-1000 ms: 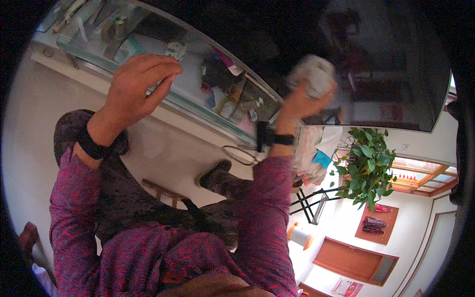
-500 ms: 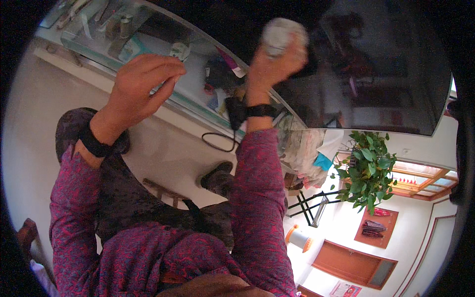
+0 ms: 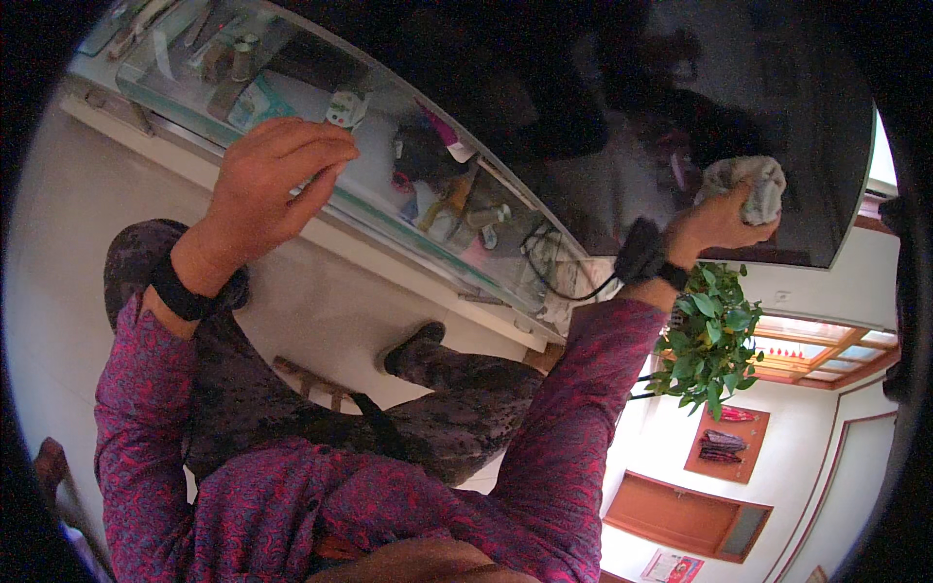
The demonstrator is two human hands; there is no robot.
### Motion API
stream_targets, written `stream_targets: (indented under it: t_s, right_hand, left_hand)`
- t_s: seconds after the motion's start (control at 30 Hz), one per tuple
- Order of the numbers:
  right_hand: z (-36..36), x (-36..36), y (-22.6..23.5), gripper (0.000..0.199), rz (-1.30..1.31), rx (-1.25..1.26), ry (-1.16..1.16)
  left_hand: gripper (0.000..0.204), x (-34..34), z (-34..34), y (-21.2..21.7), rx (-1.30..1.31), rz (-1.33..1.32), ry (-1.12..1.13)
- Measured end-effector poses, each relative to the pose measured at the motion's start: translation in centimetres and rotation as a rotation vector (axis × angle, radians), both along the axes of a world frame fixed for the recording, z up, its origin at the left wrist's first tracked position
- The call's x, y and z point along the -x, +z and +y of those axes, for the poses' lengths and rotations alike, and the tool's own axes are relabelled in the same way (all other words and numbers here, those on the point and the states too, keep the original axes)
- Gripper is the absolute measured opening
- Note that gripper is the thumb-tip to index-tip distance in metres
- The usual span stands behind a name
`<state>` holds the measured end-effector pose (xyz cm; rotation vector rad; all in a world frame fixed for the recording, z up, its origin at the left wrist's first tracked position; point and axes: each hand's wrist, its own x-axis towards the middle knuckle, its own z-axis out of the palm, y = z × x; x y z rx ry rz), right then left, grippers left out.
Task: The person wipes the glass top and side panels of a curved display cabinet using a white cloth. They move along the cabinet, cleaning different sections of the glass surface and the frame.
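Observation:
Off to the right, my right hand (image 3: 724, 223) grips a bunched pale cloth (image 3: 743, 185) against the lower right part of a large dark glossy screen (image 3: 632, 117); whether the cloth presses on it I cannot tell. From that wrist's black band hangs a small dark object (image 3: 639, 250) with a looped black cord. My left hand (image 3: 277, 189) hovers over the front edge of a glass-topped cabinet (image 3: 364, 209), fingers loosely bent and thumb a little apart. Nothing shows in it. Near its fingertips lies a small white item with dark dots (image 3: 345, 107).
On the cabinet are a metal can (image 3: 243, 58), a teal packet (image 3: 255, 102), a purple-and-white item (image 3: 447, 136) and other clutter. A leafy green plant (image 3: 714, 335) stands just below my right wrist. My legs (image 3: 428, 428) are bent beneath my arms.
My right hand has swept the cloth rightward and down across the screen, and the corded object swung along with it. My left hand has hardly moved.

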<state>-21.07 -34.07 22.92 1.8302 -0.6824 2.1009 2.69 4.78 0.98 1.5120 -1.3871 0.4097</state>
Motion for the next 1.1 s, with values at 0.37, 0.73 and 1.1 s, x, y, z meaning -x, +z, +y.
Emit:
stream_targets:
  t_s: [0.37, 0.73, 1.1]
  right_hand:
    - [9.3, -12.9, -20.6, 0.079, 0.868, -0.079, 0.205]
    - [6.5, -6.7, -10.7, 0.068, 0.494, 0.031, 0.247]
    - [7.5, -9.3, -22.1, 0.077, 0.791, -0.178, 0.126]
  left_hand:
    - [0.017, 0.1, 0.4, 0.2, 0.023, 0.006, -0.010]
    - [0.018, -0.3, 0.8, 0.5, 0.044, 0.011, -0.013]
    - [0.018, -0.1, 0.6, 0.4, 0.039, 0.018, -0.001]
